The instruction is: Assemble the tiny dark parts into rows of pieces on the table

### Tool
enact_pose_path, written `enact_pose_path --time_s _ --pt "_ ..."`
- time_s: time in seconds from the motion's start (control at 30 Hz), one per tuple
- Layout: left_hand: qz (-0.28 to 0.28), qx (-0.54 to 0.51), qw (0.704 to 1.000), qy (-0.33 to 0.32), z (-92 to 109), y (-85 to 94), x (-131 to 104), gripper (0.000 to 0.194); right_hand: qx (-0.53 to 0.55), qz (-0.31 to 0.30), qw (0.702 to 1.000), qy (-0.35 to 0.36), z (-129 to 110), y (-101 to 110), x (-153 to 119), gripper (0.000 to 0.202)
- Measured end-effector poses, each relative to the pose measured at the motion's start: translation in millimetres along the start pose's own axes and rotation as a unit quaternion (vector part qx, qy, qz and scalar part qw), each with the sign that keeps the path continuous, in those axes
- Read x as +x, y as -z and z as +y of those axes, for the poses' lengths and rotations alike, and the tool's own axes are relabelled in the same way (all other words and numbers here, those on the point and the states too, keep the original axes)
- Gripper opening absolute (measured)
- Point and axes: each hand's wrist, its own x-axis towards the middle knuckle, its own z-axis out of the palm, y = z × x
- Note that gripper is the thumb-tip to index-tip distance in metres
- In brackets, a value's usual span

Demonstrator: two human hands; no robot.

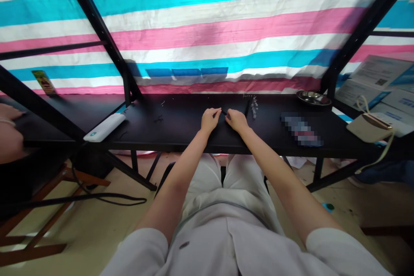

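Note:
My left hand (209,120) and my right hand (237,120) meet close together over the black table (181,133). My right fingers are closed on a small thin black piece (224,112), which points toward my left fingertips. The left thumb and fingers pinch at its far end; whether they grip it or something tiny is too small to tell. Just beyond my right hand lie a thin black strip (248,107) and a row of small clear pieces (254,108). Several tiny light bits (248,95) lie near the table's back edge.
Dark scraps (158,118) and a long white device (105,127) lie to the left. On the right are a metal bowl (313,98), a pixelated flat object (300,129), a beige bag (370,127) and boxes (381,82). Another person's arm (11,138) shows far left.

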Motion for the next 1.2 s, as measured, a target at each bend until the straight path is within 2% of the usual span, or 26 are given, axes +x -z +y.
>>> enact_pose_path --time_s 0.27,0.53,0.97,1.2 --pt "0.011 -0.035 0.999 0.004 2.8 1.2 0.3 0.017 0.006 0.015 1.0 0.018 0.0 0.4 -0.9 0.014" --pt "-0.012 -0.058 0.998 -0.013 3.3 0.6 -0.4 0.012 0.001 0.011 1.0 0.025 1.1 -0.5 -0.8 0.016" --pt "-0.004 -0.053 0.999 -0.001 1.8 -0.7 -0.1 0.015 0.013 0.019 0.999 0.042 1.5 -0.8 -1.5 0.017" --pt "-0.012 -0.052 0.998 0.03 5.5 -0.3 -0.2 0.021 0.038 0.041 0.998 0.032 0.2 -1.8 -0.9 0.019"
